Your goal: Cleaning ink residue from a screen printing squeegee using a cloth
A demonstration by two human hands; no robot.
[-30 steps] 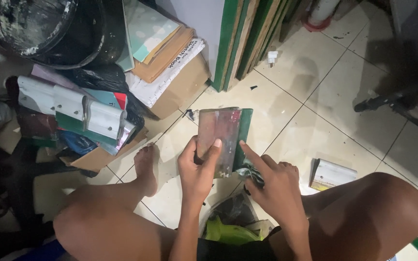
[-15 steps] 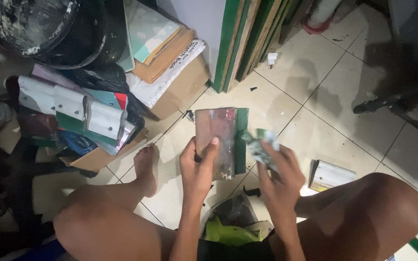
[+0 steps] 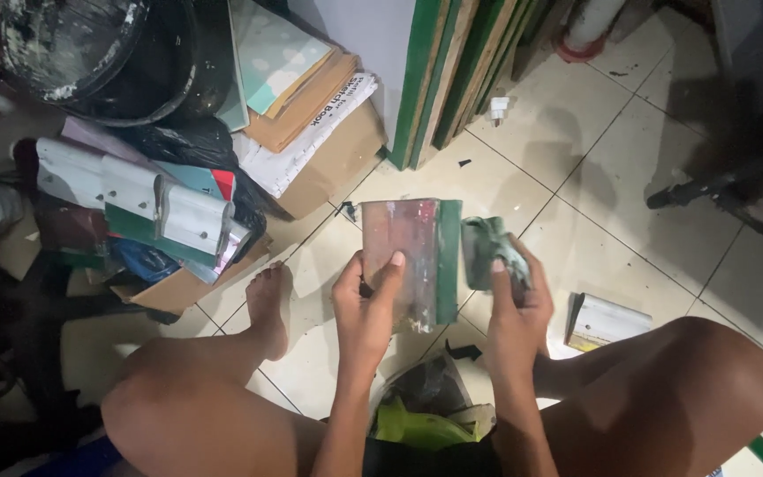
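Observation:
My left hand grips a flat rectangular piece, brownish-pink with a green strip down its right edge, held upright over the tiled floor with the thumb on its face. My right hand holds a crumpled green-stained rag just to the right of the piece, close to its green edge. Both hands are between my bare knees.
A pile of folders, books and a cardboard box lies at left with a black paint-splashed bucket. Green-edged boards lean on the wall. A crumpled bag lies between my legs; a white-edged piece lies at right.
My right hand rose from the floor by the piece's lower edge, picked up the green rag and brought it up beside the piece. The left hand kept holding the piece.

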